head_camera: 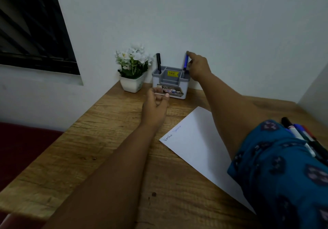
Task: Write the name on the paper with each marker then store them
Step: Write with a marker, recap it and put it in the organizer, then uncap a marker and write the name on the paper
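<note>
Dim, flat indoor light w/ a cool bluish cast, no clear source; window (33, 24) at upper left is dark, contributes nothing. Shadows soft and weak, just faint ones along the wall (213, 24) base and under the arms; no glare, only the paper (198, 140) reads bright-ish. Wide-angle bending at edges (window frame, table (88, 140) edge lean), right hand (197, 67) slightly motion-blurred, fine detail mushy/compressed overall.

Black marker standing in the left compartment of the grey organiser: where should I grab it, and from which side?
Grip the black marker by its upper barrel, which stands clear above the grey plastic desk organiser. Come from above and the front: the white wall is close behind it, the white potted flowers crowd its left, and its lower end is sunk in the compartment.
</note>
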`<state>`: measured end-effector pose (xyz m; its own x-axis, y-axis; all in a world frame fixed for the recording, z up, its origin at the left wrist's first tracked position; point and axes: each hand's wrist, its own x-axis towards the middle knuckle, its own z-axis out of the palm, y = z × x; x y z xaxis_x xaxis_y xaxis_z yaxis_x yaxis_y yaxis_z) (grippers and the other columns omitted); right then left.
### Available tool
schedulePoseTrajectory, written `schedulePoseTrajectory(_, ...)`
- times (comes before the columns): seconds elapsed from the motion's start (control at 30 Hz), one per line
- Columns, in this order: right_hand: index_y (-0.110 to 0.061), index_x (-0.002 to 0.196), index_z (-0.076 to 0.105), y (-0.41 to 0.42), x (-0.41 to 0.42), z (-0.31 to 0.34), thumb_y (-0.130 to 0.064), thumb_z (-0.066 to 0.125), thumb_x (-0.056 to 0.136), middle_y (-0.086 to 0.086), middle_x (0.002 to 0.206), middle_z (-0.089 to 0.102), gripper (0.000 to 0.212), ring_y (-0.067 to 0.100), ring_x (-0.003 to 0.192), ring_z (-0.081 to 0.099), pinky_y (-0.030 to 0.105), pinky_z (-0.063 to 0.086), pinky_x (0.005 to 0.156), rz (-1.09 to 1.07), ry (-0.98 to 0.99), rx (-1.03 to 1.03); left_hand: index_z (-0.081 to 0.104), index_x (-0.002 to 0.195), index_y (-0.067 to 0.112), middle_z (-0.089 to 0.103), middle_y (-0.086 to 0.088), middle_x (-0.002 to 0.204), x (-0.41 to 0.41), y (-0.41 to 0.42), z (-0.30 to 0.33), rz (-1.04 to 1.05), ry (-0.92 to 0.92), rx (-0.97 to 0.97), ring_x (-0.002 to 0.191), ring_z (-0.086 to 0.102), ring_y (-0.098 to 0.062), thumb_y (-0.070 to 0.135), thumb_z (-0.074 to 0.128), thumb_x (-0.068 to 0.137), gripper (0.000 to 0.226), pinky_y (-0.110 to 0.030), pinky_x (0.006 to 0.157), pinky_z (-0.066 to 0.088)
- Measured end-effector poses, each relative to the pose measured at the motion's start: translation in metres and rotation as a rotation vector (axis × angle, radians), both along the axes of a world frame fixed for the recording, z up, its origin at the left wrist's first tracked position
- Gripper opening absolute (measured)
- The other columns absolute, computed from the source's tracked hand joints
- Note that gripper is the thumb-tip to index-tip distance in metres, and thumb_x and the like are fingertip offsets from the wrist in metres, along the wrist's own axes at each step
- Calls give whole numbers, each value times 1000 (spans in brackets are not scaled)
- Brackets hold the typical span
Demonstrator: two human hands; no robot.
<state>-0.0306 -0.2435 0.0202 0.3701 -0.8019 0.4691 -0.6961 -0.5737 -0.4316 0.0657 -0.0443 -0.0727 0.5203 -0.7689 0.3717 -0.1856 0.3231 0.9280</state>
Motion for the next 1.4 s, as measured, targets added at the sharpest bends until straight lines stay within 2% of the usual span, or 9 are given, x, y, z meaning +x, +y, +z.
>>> schedulePoseTrajectory(0.17,-16,152,31,26,-29,13,9,41,93,13,128,60,65,19,103,55,20,41,86,46,-120,77,49,113,20,62,2,86,-3,6,6,7,-15,27,73,63,-14,24,57,95,20,-36,63,54)
schedulePoseTrajectory(0.3,-15,127,61,63,-89,23,4,41,94,12,114,67,43,15,91,57,15,44,72,4,-244,52,54,106,20,58,14,85,-9,14,18,38,-216,18,65,54,12,24,59,93,14,-5,56,42)
schedulePoseTrajectory(0.43,-5,106,74,98,-170,11,-3,62,90,14,115,69,20,26,108,63,17,42,90,-258,56,89,60,88,23,57,8,92,-30,26,19,5,-564,-2,80,54,4,30,58,94,9,-11,64,39)
schedulePoseTrajectory(0.57,1,116,67,126,-225,-2,-5,64,88,20,124,63,28,33,115,59,36,45,103,-528,377,351,64,95,11,58,-4,101,-55,34,21,-47,-727,57,92,50,-13,32,57,93,22,-22,68,36)
schedulePoseTrajectory(0.7,0,112,68,144,-246,-19,-15,64,91,20,118,65,26,34,109,61,35,49,92,-567,343,311,64,93,14,57,-1,98,-69,36,26,-59,-761,33,99,52,-21,31,59,92,18,-28,75,38)
schedulePoseTrajectory(0.87,-1,80,63,149,-241,-39,-20,59,95,18,85,62,25,30,80,58,29,41,68,-565,270,264,64,91,14,58,-1,96,-66,40,24,-34,-766,28,98,54,-24,30,62,90,16,-34,78,42)
schedulePoseTrajectory(1.03,-10,59,41,147,-232,-45,-29,58,96,8,63,49,44,22,64,47,31,39,66,-550,349,249,66,92,13,56,3,94,-58,39,21,-12,-773,33,94,52,-18,28,63,89,16,-30,72,40)
schedulePoseTrajectory(1.17,-7,73,53,151,-215,-39,-27,49,99,17,92,66,33,29,79,57,28,37,67,-446,299,251,66,101,11,61,-3,102,-60,36,21,-57,-735,47,92,57,-17,27,61,92,19,-32,75,48)
schedulePoseTrajectory(1.4,-18,110,55,203,-148,-39,-20,43,102,-6,94,55,14,13,79,52,27,38,62,226,31,32,58,109,17,66,3,81,-73,41,31,-266,-383,33,59,63,-7,36,47,99,24,-24,53,50)
